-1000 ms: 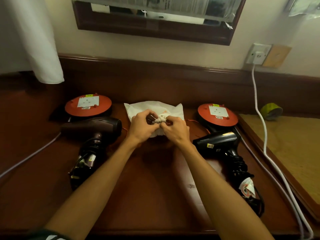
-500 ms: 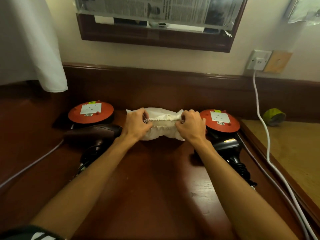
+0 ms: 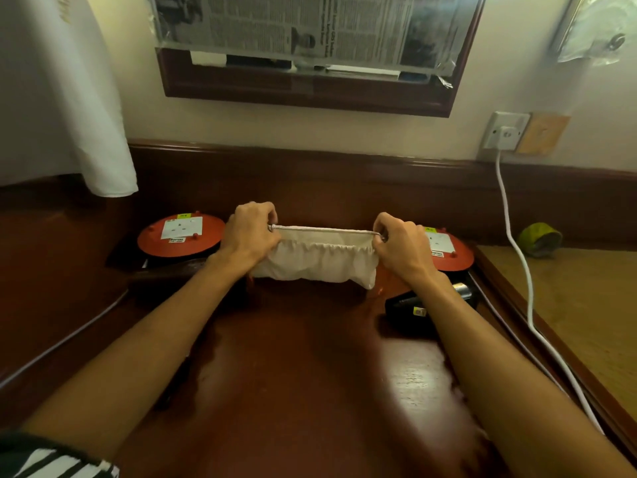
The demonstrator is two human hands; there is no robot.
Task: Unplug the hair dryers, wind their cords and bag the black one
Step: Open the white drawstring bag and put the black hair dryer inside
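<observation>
A white cloth drawstring bag (image 3: 320,260) is held up just above the dark wooden desk (image 3: 293,374), its mouth stretched wide. My left hand (image 3: 253,232) grips the left end of the mouth and my right hand (image 3: 400,244) grips the right end. The black hair dryer (image 3: 413,307) lies on the desk under my right forearm, mostly hidden. The dark brown hair dryer (image 3: 165,276) lies at the left, largely hidden behind my left forearm.
Two orange cord reels (image 3: 181,232) (image 3: 446,251) sit behind the hands. A white cable (image 3: 517,257) runs from a wall socket (image 3: 505,132) down the desk's right edge. A grey cable (image 3: 69,339) crosses the left side. A white curtain (image 3: 69,98) hangs at left.
My hands have moved further apart and pulled the bag's gathered mouth wide open. The view has tilted up, so the dryers sit lower and more hidden.
</observation>
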